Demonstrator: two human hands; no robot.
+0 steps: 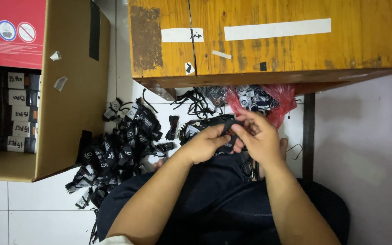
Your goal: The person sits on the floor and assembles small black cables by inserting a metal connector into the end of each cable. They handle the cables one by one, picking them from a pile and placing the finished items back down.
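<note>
while the left hand [205, 143] pinches a small black tag [229, 128], the right hand [259, 136] closes its fingers on the same tag, beside a heap of black tags [119, 149] on the floor.

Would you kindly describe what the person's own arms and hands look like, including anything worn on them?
Both forearms are bare from elbow to wrist, with no sleeves in view. The left hand and right hand wear no gloves, and no watch, bracelet or ring can be made out. The fingernails look short.

L hand [203, 144] + R hand [256, 136] pinch black tag bundle [227, 127]; tag pile [123, 145] on floor.
</note>
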